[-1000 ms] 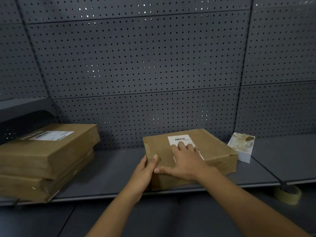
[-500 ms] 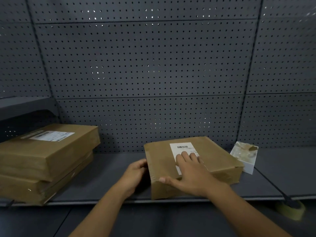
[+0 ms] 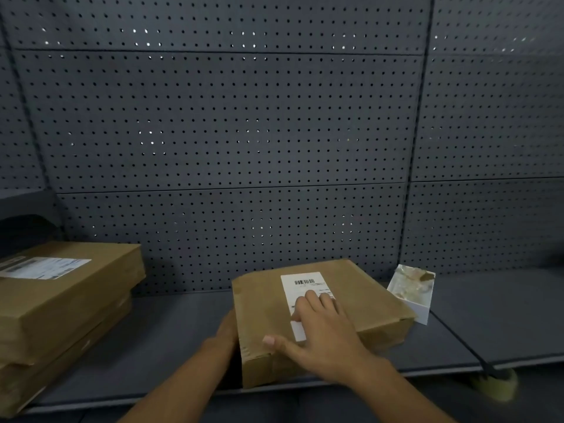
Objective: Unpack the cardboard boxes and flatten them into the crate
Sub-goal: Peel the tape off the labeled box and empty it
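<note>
A flat brown cardboard box with a white barcode label lies on the grey shelf, its near end at the shelf's front edge. My right hand rests flat on the box top, fingers straight over the label and thumb spread to the left. My left hand is against the box's left side; its fingers are hidden behind the box edge. Two more closed brown boxes sit stacked at the left of the shelf, the upper one labelled.
A small white open box with crumpled clear wrap stands just right of the held box. A roll of tape lies below the shelf edge at the right. A grey pegboard wall backs the shelf.
My left hand slid from the box's top left corner down to its left side. The right hand stayed on the label. The view tilted upward a little.
</note>
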A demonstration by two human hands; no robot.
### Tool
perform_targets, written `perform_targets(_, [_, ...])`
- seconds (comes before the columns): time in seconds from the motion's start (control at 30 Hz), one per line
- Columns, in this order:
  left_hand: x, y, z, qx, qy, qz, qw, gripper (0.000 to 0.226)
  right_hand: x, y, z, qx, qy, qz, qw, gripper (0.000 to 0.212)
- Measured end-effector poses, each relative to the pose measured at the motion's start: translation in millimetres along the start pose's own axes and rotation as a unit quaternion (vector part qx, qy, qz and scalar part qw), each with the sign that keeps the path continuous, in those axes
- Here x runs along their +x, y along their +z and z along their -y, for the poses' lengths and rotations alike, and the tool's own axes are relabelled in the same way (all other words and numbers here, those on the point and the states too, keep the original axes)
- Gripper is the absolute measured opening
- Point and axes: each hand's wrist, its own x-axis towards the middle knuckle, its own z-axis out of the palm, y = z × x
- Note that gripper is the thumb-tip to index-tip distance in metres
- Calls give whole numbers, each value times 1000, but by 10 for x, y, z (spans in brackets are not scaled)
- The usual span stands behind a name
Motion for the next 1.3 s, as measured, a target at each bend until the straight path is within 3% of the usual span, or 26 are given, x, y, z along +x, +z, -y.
perform_targets(0.03, [-77, 16, 29, 33, 45, -25, 998, 8, -1, 6, 5, 1, 4, -5, 1000, 68])
perform_targets(0.07, [-61, 16, 48, 29, 46, -65, 996, 15, -3, 14, 11, 2, 8, -10, 1000, 63])
perform_targets(0.1, [-16, 9, 103, 56, 61, -102, 991, 36, -7, 18, 18, 3, 13, -15, 1000, 58])
perform_targets(0.13, [-4, -7, 77, 65, 29, -109, 991, 45, -17, 22, 24, 4, 18, -17, 1000, 55])
perform_targets(0.2, [73, -30, 81, 215, 12, -136, 967, 50, -39, 27, 31, 1, 24, -15, 1000, 51])
perform_targets(0.23, [130, -48, 105, 263, 16, -137, 955, 57, -46, 36, 27, -2, 24, -12, 1000, 49])
perform_targets(0.3, [102, -38, 92, 253, 11, -104, 962, 67, -35, 41, 11, -6, 20, -11, 1000, 48])
perform_targets(0.37, [104, -16, 109, 272, 34, -120, 954, 65, 12, 50, 10, -9, 12, -14, 1000, 46])
perform_targets(0.5, [212, 5, 271, 429, 70, -147, 889, 61, 119, 83, 8, -25, 4, -18, 1000, 42])
perform_targets(0.63, [91, -8, 118, 512, 71, -47, 855, 69, 172, 84, 7, -47, 5, 5, 999, 59])
perform_targets(0.7, [138, -60, 119, 567, 75, -8, 820, 80, 160, 67, -7, -54, 3, 24, 998, 67])
perform_targets(0.77, [280, -82, 191, 596, 54, 24, 801, 76, 138, 28, -34, -59, 2, 50, 997, 74])
perform_targets(0.9, [332, -98, 161, 573, -1, 51, 818, 80, 90, -34, -44, -51, 2, 87, 995, 79])
perform_targets(1.1, [440, -95, 201, 613, 35, 26, 789, 97, -57, -49, -29, -56, -13, 112, 992, 76])
perform_targets(1.3, [395, -155, 377, 550, 77, 18, 831, 88, -122, 65, -129, -2, 22, 174, 984, 83])
